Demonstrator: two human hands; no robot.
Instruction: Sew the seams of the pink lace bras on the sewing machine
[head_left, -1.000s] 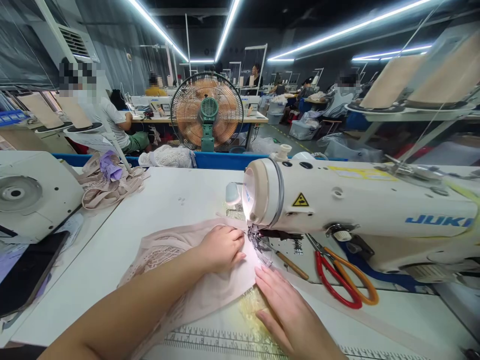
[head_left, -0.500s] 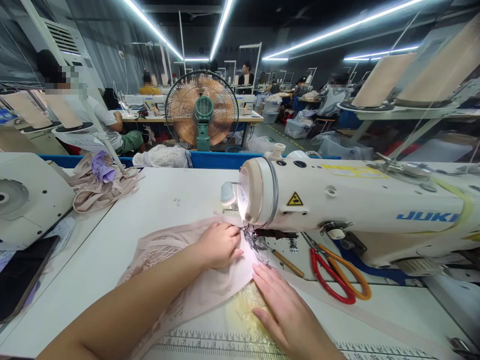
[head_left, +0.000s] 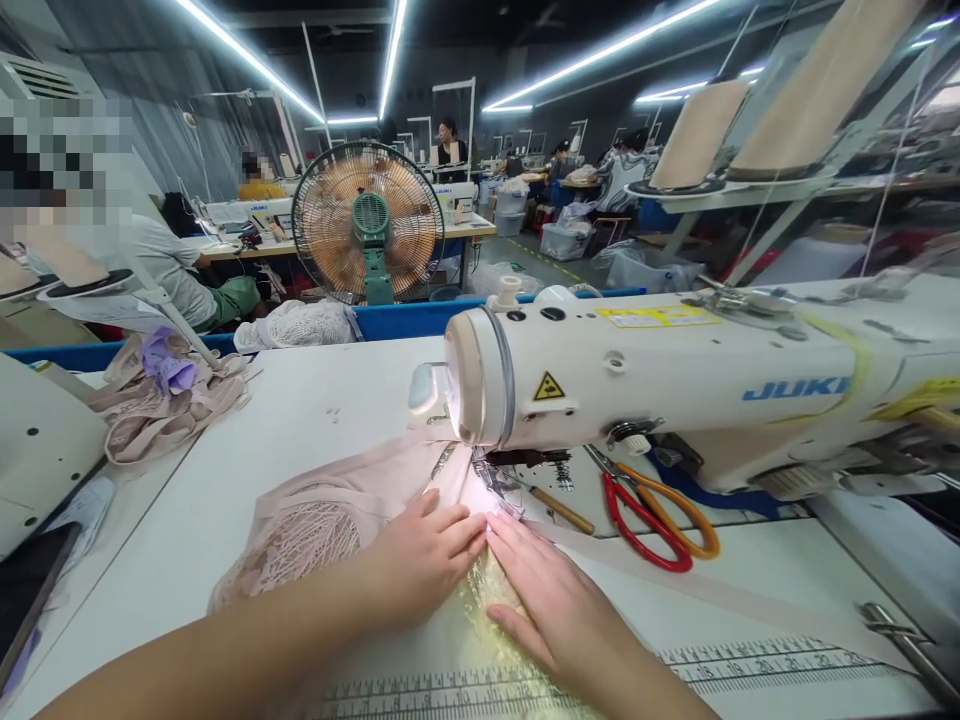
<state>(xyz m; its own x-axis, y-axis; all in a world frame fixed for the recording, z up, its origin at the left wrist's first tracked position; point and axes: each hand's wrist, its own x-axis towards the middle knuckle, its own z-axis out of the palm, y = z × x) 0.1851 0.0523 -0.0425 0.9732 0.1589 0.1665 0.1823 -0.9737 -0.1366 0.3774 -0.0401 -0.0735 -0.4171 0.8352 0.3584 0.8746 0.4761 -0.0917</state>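
Note:
A pale pink lace garment (head_left: 315, 525) lies on the white table (head_left: 315, 400), its edge under the presser foot (head_left: 491, 480) of a white Juki sewing machine (head_left: 660, 380). My left hand (head_left: 424, 560) lies flat on the fabric just left of the foot, fingers stretched toward it. My right hand (head_left: 551, 600) presses flat on the fabric and a yellowish lace piece (head_left: 487, 610) in front of the foot. The fingertips of both hands nearly touch below the lit needle area.
Red-and-orange scissors (head_left: 649, 510) and a wooden-handled tool (head_left: 559, 510) lie on the machine bed right of the foot. A pile of pink straps (head_left: 161, 400) sits at the far left beside another machine (head_left: 37, 450). A fan (head_left: 367, 222) stands behind; people work at other tables.
My left hand has slid back toward me and to the front of the presser foot. My right hand has moved up to meet it. The view has swung rightward.

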